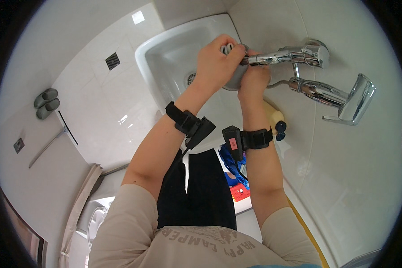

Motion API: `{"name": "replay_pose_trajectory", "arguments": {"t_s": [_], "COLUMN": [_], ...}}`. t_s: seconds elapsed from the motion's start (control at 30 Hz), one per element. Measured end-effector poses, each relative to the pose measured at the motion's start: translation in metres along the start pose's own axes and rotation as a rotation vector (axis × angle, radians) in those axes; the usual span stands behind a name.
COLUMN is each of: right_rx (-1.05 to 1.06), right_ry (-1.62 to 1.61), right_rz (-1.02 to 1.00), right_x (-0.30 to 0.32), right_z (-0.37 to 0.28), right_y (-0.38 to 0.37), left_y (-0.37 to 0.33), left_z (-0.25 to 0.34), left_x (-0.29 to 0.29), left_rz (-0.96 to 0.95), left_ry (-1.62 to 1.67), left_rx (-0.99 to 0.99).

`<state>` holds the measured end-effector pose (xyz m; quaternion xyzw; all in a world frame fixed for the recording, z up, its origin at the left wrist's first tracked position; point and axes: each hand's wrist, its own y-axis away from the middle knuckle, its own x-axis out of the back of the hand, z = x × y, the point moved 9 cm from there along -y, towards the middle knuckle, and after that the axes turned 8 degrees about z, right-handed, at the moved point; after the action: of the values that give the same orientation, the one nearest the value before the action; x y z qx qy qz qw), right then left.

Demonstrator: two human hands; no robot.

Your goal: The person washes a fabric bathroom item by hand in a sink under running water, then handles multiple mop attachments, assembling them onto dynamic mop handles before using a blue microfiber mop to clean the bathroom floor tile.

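A chrome faucet spout [279,56] reaches out from the tiled wall over a white sink [165,58]. My left hand [216,62] is closed around the spout's tip, where a small grey and white part [228,48] shows between the fingers. My right hand [253,79] grips just below the spout's end and presses a grey rounded piece [235,79] against it. Both wrists wear black straps with small black devices.
A chrome handheld sprayer [332,94] hangs in its holder on the wall to the right. A yellow bottle [274,117] sits below my right wrist. The sink drain [190,78] lies under my hands. Grey slippers [46,103] and a floor drain [112,61] are on the tiled floor.
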<state>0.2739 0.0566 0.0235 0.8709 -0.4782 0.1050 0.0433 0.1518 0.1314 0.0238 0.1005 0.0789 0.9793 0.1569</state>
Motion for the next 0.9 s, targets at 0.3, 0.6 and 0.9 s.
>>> {"name": "replay_pose_trajectory", "arguments": {"t_s": [0.3,0.6,0.9], "right_rx": [-0.127,-0.524,-0.565], "right_ry": [-0.262,-0.324,-0.31], "right_rz": [0.024,-0.112,-0.101], "right_x": [-0.008,-0.018,-0.003], "right_z": [-0.02,0.003,0.012], "right_y": [0.016,0.022,0.044], "left_y": [0.018,0.027,0.061], "left_z": [-0.062,-0.054,-0.066], "left_x": [-0.005,-0.027,-0.031], "left_rz": [0.091,0.109,0.02], "left_ry": [1.014,1.149,1.138], "left_rx": [0.638,0.792,0.867]}}
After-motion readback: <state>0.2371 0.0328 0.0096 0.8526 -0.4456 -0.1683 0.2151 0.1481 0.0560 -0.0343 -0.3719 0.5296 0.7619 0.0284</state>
